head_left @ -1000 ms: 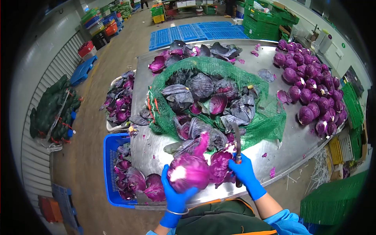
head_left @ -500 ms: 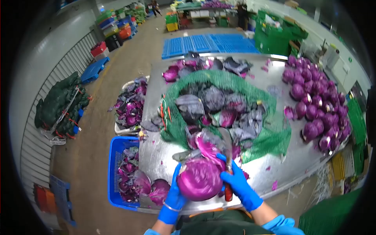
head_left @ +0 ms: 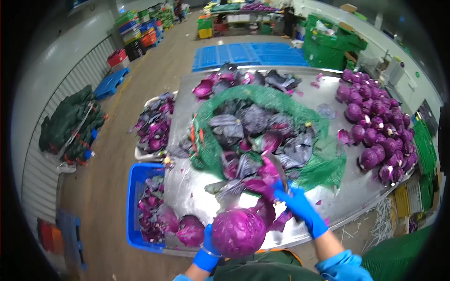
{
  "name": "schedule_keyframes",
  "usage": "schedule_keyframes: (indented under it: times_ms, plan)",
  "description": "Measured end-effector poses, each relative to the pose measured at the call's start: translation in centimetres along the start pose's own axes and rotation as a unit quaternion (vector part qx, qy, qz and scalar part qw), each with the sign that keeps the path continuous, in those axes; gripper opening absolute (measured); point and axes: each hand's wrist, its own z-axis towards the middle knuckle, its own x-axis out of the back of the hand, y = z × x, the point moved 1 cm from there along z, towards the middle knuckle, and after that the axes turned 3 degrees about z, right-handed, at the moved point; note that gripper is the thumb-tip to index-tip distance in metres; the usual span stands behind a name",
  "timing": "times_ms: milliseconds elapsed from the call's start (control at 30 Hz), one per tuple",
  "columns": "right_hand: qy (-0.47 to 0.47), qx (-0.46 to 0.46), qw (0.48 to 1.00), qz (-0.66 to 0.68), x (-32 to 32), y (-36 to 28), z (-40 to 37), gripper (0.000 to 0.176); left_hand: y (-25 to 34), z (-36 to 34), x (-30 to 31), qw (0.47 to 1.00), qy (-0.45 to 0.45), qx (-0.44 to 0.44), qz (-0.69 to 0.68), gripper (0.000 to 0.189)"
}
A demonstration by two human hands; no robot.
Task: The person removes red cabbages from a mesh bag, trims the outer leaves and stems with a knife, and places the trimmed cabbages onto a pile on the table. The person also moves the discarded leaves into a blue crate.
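My left hand [head_left: 209, 244], in a blue glove, grips the left side of a peeled red cabbage [head_left: 238, 232] at the table's front edge. To its right my right hand [head_left: 300, 208], gloved too, is closed around a knife [head_left: 280, 169] whose blade points up and away; the handle is hidden in the fist. A loose purple leaf [head_left: 266, 213] lies between the cabbage and that hand. Just beyond the knife, a green mesh bag [head_left: 323, 161] lies open, with dark-leaved cabbages [head_left: 256, 119] inside.
Trimmed cabbages [head_left: 370, 136] are heaped on the right of the metal table [head_left: 187, 187]. A blue basket [head_left: 133, 206] and a white bin [head_left: 140, 152] of leaves stand along the left. Torn leaves [head_left: 225, 84] lie at the far side. Blue pallets [head_left: 251, 55] lie beyond.
My right hand with the knife has moved away from the cabbage, to the right, and a leaf has come off beside it. The cabbage in my left hand has shifted slightly toward me.
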Motion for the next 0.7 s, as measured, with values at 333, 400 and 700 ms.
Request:
schedule_keyframes:
  times_ms: [333, 400, 700]
  plan:
    - [-0.060, 0.156, 0.644, 0.746, 3.7, 13.8, -2.3, 0.046, -3.9, 11.3, -14.0, 0.785, -0.159, 0.119, 0.587, 0.071]
    - [0.207, 0.232, 0.808, 0.500, 8.8, 9.7, -4.2, 0.041, -3.8, 17.6, -14.9, 0.820, -0.082, 0.093, 0.558, 0.059]
    - [0.300, 0.356, 0.648, 0.603, 43.8, 11.5, 1.8, 0.058, -3.1, 42.5, -11.2, 0.257, -0.045, -0.299, 0.918, 0.077]
